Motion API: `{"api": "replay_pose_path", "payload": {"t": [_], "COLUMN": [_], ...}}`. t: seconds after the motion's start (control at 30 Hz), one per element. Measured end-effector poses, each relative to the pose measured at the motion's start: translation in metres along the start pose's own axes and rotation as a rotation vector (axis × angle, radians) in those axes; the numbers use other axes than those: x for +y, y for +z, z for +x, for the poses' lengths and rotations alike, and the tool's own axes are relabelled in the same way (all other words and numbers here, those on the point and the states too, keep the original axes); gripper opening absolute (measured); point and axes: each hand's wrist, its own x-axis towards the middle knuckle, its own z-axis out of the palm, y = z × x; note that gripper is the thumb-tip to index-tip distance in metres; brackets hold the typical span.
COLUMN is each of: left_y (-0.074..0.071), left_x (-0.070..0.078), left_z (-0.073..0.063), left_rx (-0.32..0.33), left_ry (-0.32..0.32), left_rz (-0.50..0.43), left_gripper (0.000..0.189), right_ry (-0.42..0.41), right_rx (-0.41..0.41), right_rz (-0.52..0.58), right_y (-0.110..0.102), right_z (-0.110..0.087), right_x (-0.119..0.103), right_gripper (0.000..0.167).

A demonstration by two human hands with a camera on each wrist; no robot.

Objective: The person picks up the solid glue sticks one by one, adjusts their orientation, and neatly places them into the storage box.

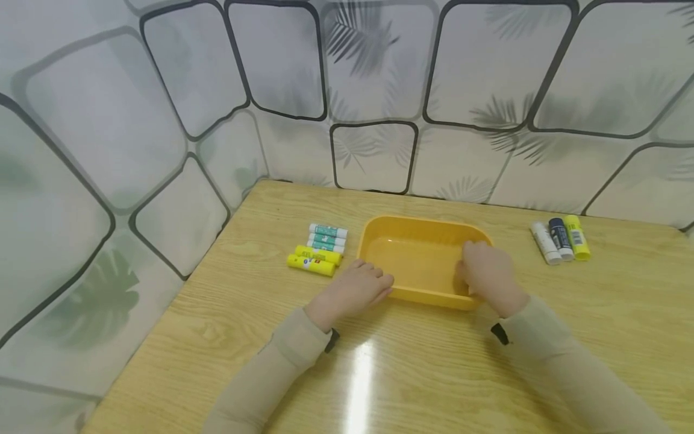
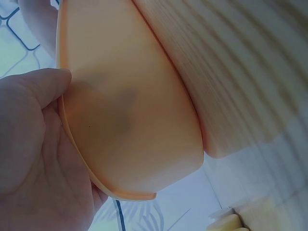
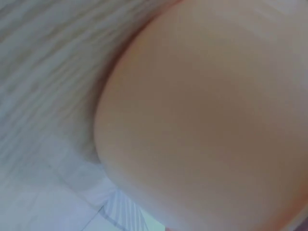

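Observation:
A shallow orange-yellow plastic tray (image 1: 417,265) lies on the wooden table, with nothing visible inside it. My left hand (image 1: 355,288) grips its near left corner; in the left wrist view, the thumb lies outside the tray wall (image 2: 130,115) and the fingers go over the rim. At the opposite end, my right hand (image 1: 488,274) holds the right rim with curled fingers reaching inside. The right wrist view is filled by the tray's outer wall (image 3: 192,115), and the hand is out of sight there.
Left of the tray, two yellow glue sticks (image 1: 311,265) lie beside several white-and-green sticks (image 1: 327,240). To the right lie a white stick (image 1: 546,243), a dark blue one (image 1: 561,239) and a yellow one (image 1: 577,237). A patterned curtain (image 1: 374,157) hangs along the table's far edge.

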Motion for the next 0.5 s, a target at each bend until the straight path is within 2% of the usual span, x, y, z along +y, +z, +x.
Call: {"api": "replay_pose_path", "payload": {"t": [0.3, 0.5], "left_y": [0.0, -0.001], "left_x": [0.0, 0.0], "left_z": [0.001, 0.0], "left_rx": [-0.002, -0.002], "left_ry": [0.006, 0.007], "left_rz": [0.019, 0.02], "left_gripper": [0.022, 0.022], "right_ry": [0.037, 0.063], "right_rx": [0.057, 0.038], "right_rz": [-0.008, 0.002], "right_y": [-0.013, -0.02], "right_z": [-0.001, -0.001], "right_x": [0.007, 0.016], "right_gripper": [0.023, 0.025]}}
